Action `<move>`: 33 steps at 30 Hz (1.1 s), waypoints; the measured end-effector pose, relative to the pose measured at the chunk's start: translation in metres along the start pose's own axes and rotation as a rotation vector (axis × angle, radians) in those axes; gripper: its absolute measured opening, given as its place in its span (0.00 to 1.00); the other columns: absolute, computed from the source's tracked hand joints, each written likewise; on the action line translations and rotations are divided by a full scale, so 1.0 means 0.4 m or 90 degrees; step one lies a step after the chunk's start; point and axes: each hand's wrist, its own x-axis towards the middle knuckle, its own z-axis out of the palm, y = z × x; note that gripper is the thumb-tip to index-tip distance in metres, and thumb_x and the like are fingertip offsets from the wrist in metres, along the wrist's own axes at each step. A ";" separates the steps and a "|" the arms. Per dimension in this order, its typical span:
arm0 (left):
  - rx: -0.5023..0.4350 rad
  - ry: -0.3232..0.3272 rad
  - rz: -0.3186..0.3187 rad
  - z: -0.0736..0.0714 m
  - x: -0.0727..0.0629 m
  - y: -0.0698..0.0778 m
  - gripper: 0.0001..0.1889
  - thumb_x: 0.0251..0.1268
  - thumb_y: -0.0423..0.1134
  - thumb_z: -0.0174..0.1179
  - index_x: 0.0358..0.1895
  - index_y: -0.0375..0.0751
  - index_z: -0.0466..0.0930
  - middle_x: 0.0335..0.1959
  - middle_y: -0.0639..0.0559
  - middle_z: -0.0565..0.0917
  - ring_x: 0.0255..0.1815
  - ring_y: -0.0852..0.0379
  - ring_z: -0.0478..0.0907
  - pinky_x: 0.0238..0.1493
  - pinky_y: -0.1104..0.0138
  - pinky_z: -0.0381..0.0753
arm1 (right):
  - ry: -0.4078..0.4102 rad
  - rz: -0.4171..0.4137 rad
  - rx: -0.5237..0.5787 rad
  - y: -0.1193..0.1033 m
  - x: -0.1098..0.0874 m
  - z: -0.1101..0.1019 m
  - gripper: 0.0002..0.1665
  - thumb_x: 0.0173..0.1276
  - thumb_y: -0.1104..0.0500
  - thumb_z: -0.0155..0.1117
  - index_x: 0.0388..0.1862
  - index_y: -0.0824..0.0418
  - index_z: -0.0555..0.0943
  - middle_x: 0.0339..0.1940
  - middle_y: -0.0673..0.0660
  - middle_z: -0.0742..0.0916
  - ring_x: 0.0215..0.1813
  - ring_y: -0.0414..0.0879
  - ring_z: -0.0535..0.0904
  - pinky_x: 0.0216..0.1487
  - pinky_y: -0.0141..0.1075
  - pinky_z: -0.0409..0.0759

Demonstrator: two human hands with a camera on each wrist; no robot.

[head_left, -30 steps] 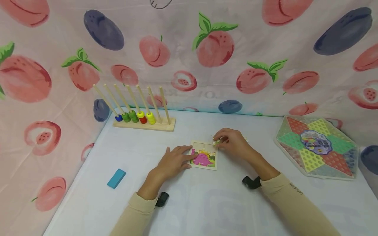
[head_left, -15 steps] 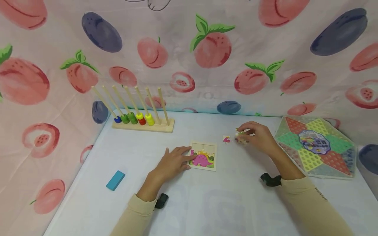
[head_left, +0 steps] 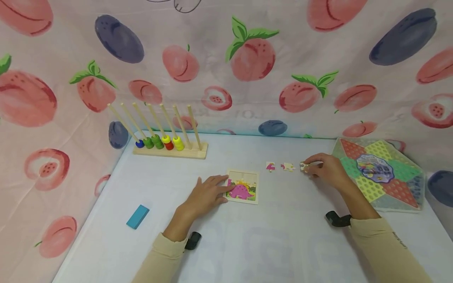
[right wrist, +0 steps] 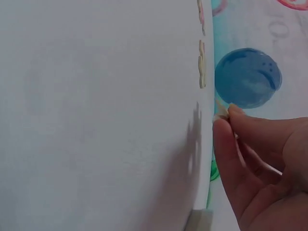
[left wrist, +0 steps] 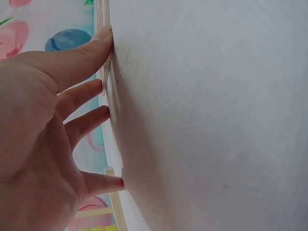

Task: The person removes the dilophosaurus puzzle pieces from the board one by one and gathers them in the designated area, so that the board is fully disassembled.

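Observation:
My left hand [head_left: 209, 195] rests with spread fingers on the left edge of a small wooden puzzle tray [head_left: 242, 202] showing a pink dinosaur; the tray's upper part shows bare wood. Farther right, my right hand [head_left: 327, 171] pinches a puzzle piece [head_left: 303, 166] between thumb and fingers. In the right wrist view that puzzle piece [right wrist: 222, 111] is held just off the white tabletop. Two loose pieces lie in a row between tray and right hand: a pink-and-white puzzle piece [head_left: 270, 166] and a pale yellow puzzle piece [head_left: 288, 167].
A wooden bead rack [head_left: 170, 151] with upright pegs and coloured beads stands at the back left. A blue block [head_left: 138, 217] lies at the left. Behind the right hand lies a hexagonal Chinese checkers board [head_left: 380, 173]. A fruit-print cloth [head_left: 247, 98] hangs along the back.
My right hand has moved right from the tray's corner, leaving two puzzle pieces apart on the table and keeping one in its fingers. The left hand has stayed on the tray.

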 end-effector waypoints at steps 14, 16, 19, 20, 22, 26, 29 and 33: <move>0.005 -0.010 0.006 0.000 0.004 0.000 0.26 0.69 0.52 0.64 0.70 0.62 0.76 0.79 0.53 0.68 0.80 0.46 0.64 0.73 0.24 0.54 | -0.011 0.071 -0.103 0.002 0.012 0.012 0.18 0.69 0.57 0.67 0.50 0.69 0.85 0.42 0.68 0.89 0.37 0.51 0.82 0.32 0.35 0.76; -0.002 -0.009 0.005 -0.001 0.007 -0.002 0.25 0.71 0.52 0.63 0.70 0.62 0.76 0.79 0.53 0.68 0.80 0.46 0.64 0.73 0.25 0.54 | -0.007 0.069 -0.134 -0.006 0.013 0.009 0.17 0.68 0.56 0.68 0.49 0.68 0.86 0.49 0.71 0.87 0.44 0.58 0.81 0.35 0.38 0.75; -0.003 -0.009 0.004 -0.002 0.011 -0.006 0.22 0.73 0.51 0.60 0.69 0.64 0.77 0.79 0.55 0.68 0.80 0.47 0.64 0.75 0.26 0.53 | -0.006 0.078 -0.171 -0.017 0.014 0.005 0.17 0.67 0.55 0.69 0.48 0.66 0.87 0.56 0.72 0.85 0.51 0.63 0.80 0.38 0.41 0.74; -0.005 -0.008 0.003 -0.003 0.012 -0.007 0.22 0.74 0.50 0.60 0.68 0.64 0.77 0.79 0.55 0.69 0.80 0.47 0.64 0.75 0.26 0.53 | -0.009 0.083 -0.177 -0.019 0.016 0.004 0.17 0.67 0.55 0.69 0.48 0.66 0.87 0.56 0.72 0.85 0.51 0.63 0.80 0.38 0.41 0.74; -0.009 -0.005 0.004 -0.003 0.014 -0.010 0.21 0.74 0.48 0.60 0.67 0.65 0.78 0.78 0.55 0.70 0.79 0.47 0.65 0.75 0.27 0.53 | -0.016 0.094 -0.182 -0.022 0.018 0.003 0.17 0.67 0.54 0.70 0.48 0.65 0.87 0.56 0.72 0.85 0.49 0.62 0.80 0.36 0.40 0.74; -0.021 -0.005 0.009 -0.007 0.016 -0.016 0.21 0.72 0.45 0.63 0.66 0.64 0.80 0.76 0.54 0.71 0.78 0.46 0.66 0.76 0.27 0.53 | -0.027 0.100 -0.187 -0.024 0.021 0.004 0.18 0.67 0.54 0.70 0.49 0.64 0.88 0.56 0.71 0.86 0.46 0.60 0.80 0.33 0.38 0.72; -0.022 -0.004 0.017 -0.009 0.020 -0.022 0.21 0.70 0.45 0.65 0.65 0.64 0.80 0.75 0.53 0.72 0.77 0.45 0.66 0.77 0.29 0.53 | -0.033 0.099 -0.188 -0.022 0.023 0.004 0.17 0.67 0.54 0.70 0.50 0.63 0.87 0.56 0.71 0.86 0.46 0.59 0.80 0.33 0.38 0.72; -0.027 0.000 0.025 -0.009 0.027 -0.033 0.23 0.67 0.45 0.67 0.65 0.63 0.81 0.76 0.52 0.72 0.76 0.44 0.66 0.78 0.31 0.53 | -0.034 0.079 -0.189 -0.019 0.028 0.008 0.18 0.68 0.55 0.69 0.52 0.64 0.84 0.55 0.69 0.85 0.46 0.59 0.80 0.36 0.41 0.74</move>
